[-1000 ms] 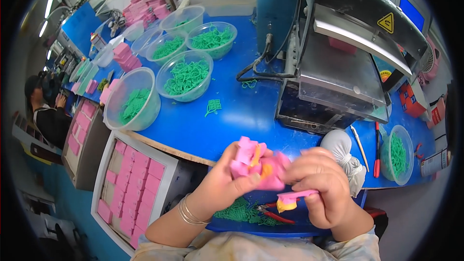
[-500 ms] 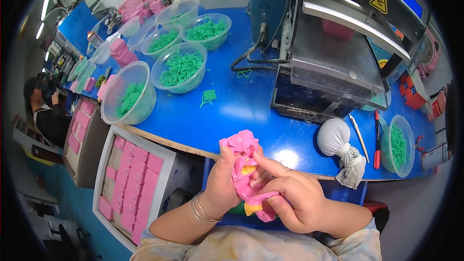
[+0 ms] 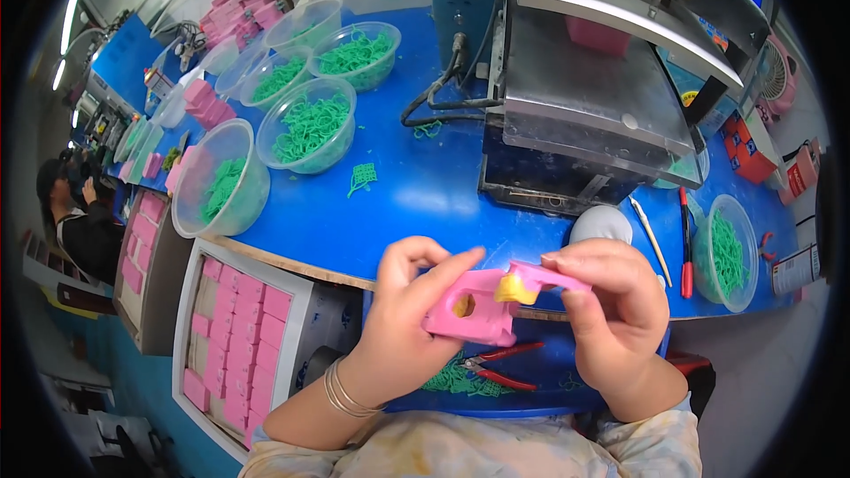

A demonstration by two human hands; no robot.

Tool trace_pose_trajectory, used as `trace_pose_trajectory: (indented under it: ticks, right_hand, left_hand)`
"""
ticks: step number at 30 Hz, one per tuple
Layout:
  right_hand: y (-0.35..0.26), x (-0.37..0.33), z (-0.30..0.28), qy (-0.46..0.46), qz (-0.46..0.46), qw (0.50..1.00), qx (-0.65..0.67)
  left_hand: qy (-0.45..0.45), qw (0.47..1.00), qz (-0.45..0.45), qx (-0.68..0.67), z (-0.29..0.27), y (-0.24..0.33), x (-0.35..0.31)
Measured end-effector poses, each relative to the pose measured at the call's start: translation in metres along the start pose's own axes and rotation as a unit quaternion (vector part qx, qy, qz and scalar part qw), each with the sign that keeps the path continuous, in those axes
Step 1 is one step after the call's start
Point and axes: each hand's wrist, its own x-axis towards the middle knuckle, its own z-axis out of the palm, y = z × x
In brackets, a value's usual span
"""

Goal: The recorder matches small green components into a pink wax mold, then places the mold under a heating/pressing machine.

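My left hand (image 3: 398,323) is closed around the side of a pink rubbery block (image 3: 491,327), which looks like a flexible mould with a round opening. Yellow material (image 3: 462,305) shows inside that opening. Between its thumb and fingers, my right hand (image 3: 624,305) pinches a thin pink flap (image 3: 556,278) at the block's upper right. A yellow lump (image 3: 515,290) sits at the flap's left end, beside the block. Whether flap and block are still joined there, I cannot tell. Below my hands, red-handled cutters (image 3: 500,367) lie by green pieces (image 3: 456,381) in a blue drawer (image 3: 558,398).
Clear plastic bowls (image 3: 257,137) of green lattice-like pieces stand at the left. A metal press machine (image 3: 593,88) occupies the back right. Pink blocks fill a framed tray (image 3: 181,319) at the lower left. Another person (image 3: 84,212) is at the far left.
My hands have moved apart, and the pink flap is drawn out to the right from the block. The block has turned, showing its round opening. The cutters in the drawer are now uncovered.
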Motion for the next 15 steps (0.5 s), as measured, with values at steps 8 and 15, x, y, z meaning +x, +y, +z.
trace_pose_trajectory:
  ticks: [8,15]
  right_hand:
    - [0.002,0.009,0.001,-0.124,-0.136,0.965,-0.189]
    - [-0.004,0.01,-0.004,-0.179,-0.166,0.942,-0.231]
  left_hand:
    - [0.049,0.949,0.163,0.265,-0.009,0.003,0.004]
    - [-0.027,0.934,0.18,0.307,-0.017,0.009,0.004]
